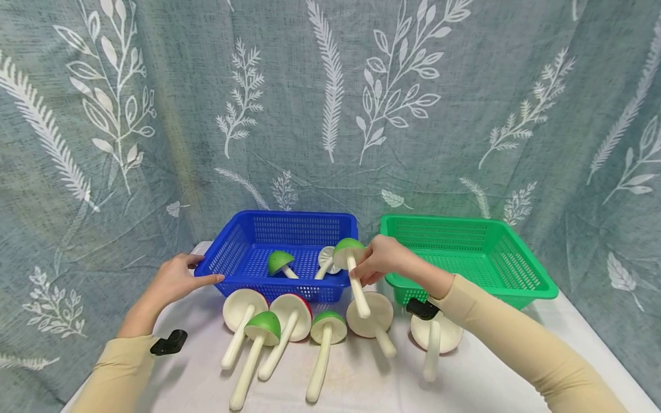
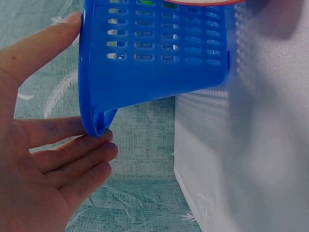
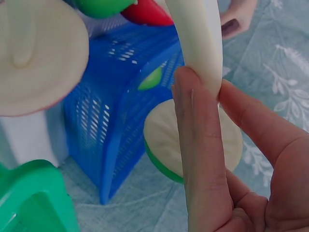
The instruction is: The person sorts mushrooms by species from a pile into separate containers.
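My right hand (image 1: 379, 261) pinches the white stem of a green-capped toy mushroom (image 1: 360, 287) above the right end of the blue basket (image 1: 289, 287). In the right wrist view, thumb and fingers press on the stem (image 3: 200, 43), with the pale underside of the cap partly behind them. My left hand (image 1: 178, 281) holds the near left corner of that basket, thumb at the front rim and fingers at the side rim (image 2: 87, 72). Inside the basket lie a green-capped mushroom (image 1: 280, 261) and another showing its pale underside (image 1: 327, 258).
Several toy mushrooms lie on the white table in front, including green-capped ones (image 1: 263, 327) and red-edged ones (image 1: 296, 312). One mushroom (image 1: 436, 335) lies farther right, below my right wrist. A green basket (image 1: 521, 275) stands right of the blue one. A patterned curtain (image 1: 310, 115) hangs behind.
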Available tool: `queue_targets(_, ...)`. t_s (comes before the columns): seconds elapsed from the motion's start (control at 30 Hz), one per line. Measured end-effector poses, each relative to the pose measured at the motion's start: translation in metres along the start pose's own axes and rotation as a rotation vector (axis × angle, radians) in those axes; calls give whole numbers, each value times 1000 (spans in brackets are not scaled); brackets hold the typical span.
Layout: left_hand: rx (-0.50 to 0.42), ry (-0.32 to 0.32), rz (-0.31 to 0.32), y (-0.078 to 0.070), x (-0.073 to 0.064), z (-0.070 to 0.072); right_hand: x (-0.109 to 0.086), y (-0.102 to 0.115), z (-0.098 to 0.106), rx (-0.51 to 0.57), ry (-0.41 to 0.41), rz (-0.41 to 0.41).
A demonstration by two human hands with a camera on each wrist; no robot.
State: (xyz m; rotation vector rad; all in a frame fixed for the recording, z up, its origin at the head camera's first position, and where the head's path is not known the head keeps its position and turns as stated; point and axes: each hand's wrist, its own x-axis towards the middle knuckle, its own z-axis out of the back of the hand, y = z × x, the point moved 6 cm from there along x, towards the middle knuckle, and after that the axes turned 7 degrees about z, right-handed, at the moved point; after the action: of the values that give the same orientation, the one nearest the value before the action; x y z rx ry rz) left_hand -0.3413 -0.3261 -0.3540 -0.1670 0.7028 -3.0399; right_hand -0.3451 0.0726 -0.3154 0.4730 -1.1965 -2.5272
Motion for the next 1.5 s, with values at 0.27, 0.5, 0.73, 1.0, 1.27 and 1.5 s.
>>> queue_targets(0.27,-2,-2,-4,0,0,0,33,11,2,1,4,3)
queue_targets(0.5,-4,9,8,-1,-2,-1,61,14,-1,68,-5,-32)
queue_targets(0.73,-8,7,8,-3,-3,-1,85,17,-8,120,-43,-105)
queue_targets(1.0,-6,3,4,-1,-3,0,103,18,-24,230,-100,-148)
queue_targets(1.27,-12,7,-2,-2,-4,1,113,10,-38,170,-188,-188)
queue_targets(1.5,-10,9,1,-2,-3,2,123,7,-41,1,-186,-229)
